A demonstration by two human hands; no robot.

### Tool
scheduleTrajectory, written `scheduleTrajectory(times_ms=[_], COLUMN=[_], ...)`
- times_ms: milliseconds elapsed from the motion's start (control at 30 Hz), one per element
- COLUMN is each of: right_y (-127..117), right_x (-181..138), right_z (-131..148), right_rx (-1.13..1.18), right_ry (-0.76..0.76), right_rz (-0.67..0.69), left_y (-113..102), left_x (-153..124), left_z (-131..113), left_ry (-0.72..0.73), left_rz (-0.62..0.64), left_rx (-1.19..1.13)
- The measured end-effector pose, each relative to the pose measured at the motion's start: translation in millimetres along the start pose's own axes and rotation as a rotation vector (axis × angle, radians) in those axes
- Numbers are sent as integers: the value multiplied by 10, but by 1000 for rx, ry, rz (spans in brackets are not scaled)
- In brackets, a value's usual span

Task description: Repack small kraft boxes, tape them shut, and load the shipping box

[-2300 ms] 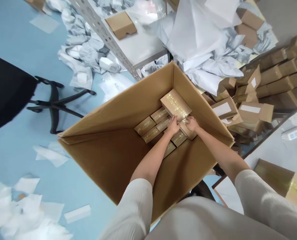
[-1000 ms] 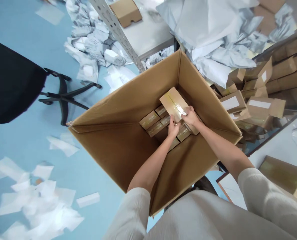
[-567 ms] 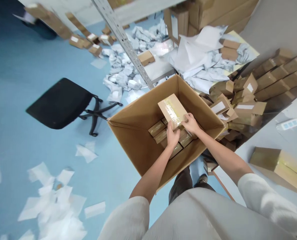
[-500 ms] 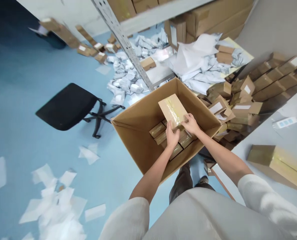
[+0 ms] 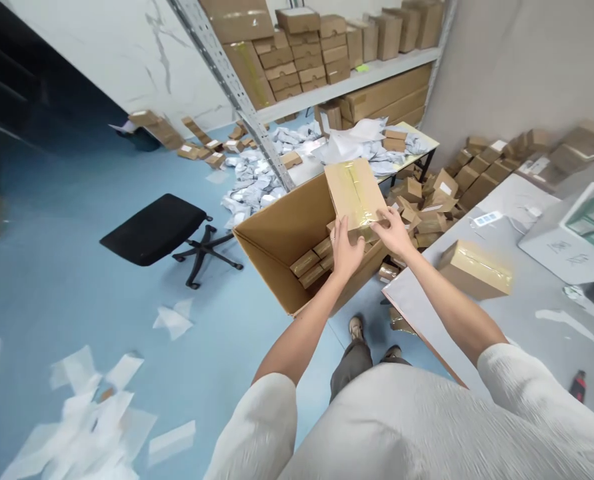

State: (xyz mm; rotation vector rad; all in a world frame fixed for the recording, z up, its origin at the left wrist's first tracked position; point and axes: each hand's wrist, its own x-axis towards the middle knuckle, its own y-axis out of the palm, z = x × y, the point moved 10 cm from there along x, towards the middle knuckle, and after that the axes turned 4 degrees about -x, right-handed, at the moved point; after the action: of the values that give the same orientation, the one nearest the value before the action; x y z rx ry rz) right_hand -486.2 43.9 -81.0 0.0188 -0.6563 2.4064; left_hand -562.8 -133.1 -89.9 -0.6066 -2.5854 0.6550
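A taped brown cardboard box (image 5: 355, 190) is held between both my hands, above the right part of a large open carton (image 5: 269, 233). My left hand (image 5: 347, 252) grips its near left corner, and my right hand (image 5: 393, 231) grips its near right corner. Clear tape runs along the middle of its top. Inside the carton, several smaller taped boxes (image 5: 304, 263) lie side by side. The held box and my arms hide the rest of the carton's inside.
On the grey table (image 5: 477, 320) to the right lies another taped box (image 5: 474, 270). A black chair (image 5: 154, 228) stands on the blue floor at left. Boxes pile up (image 5: 441, 200) behind the table; a metal shelf (image 5: 367, 79) holds more. Papers (image 5: 91, 413) litter the floor.
Both hands have lifted the box up out of the carton's opening, so it is nearer to me. My view has tilted up, showing more shelf and table.
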Motion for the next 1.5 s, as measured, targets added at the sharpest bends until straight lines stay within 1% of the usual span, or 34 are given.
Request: scheduleTrajectory(times_ms=[100, 200, 267, 367, 467, 633, 767, 867, 933, 967, 1033, 1133, 1200, 1267, 1400, 1500], right_y=[-486, -895, -1104, -1307, -1386, -1358, -1300, -1319, -1352, -1365, -1373, -1305, -1250, -1253, -1446, -1658], right_x=[-309, -652, -898, -1289, -1700, -2324, -2691, -2898, -3007, -3049, -3088, -3024, -2937, -2845, -2677, -2568], right_z=[-17, -76, -143, -288, -521, -998, -1374, -1596, -1703, -1738, -1753, -1677, -1641, -1659, -1817, -1969], right_rx=[-31, -74, -98, -119, -134, -159, -214, -278, -353, -408, -545, -710, -748, -757, -773, -766], right_ry=[60, 117, 159, 217, 302, 441, 511, 523, 535, 542, 536, 452, 391, 362, 358, 357], right_rz=[-67, -129, -165, -216, -255, -307, -286, -252, -222, -202, -160, -81, -24, 17, 46, 49], left_y=[182, 409, 575, 803, 1015, 1325, 1566, 1752, 1865, 1911, 1984, 2085, 2164, 2248, 2458, 2688], left_x=[-212, -450, -631, -931, -1257, -1829, -2236, -2418, -2447, -2426, -2335, -2194, -2120, -2036, -1832, -1758], left_z=[-370, -634, -741, -785, -732, -546, -385, -339, -327, -306, -243, -194, -215, -244, -332, -463], left_ry=[27, 45, 56, 58, 57, 21, -13, 17, 44, 43, 23, 32, 84, 138, 232, 282], left_rz=[69, 158, 229, 319, 409, 551, 694, 826, 890, 900, 879, 863, 894, 927, 936, 916], left_rx=[-16, -50, -77, -95, -92, -92, -62, -87, -111, -110, -72, 17, 72, 135, 269, 308])
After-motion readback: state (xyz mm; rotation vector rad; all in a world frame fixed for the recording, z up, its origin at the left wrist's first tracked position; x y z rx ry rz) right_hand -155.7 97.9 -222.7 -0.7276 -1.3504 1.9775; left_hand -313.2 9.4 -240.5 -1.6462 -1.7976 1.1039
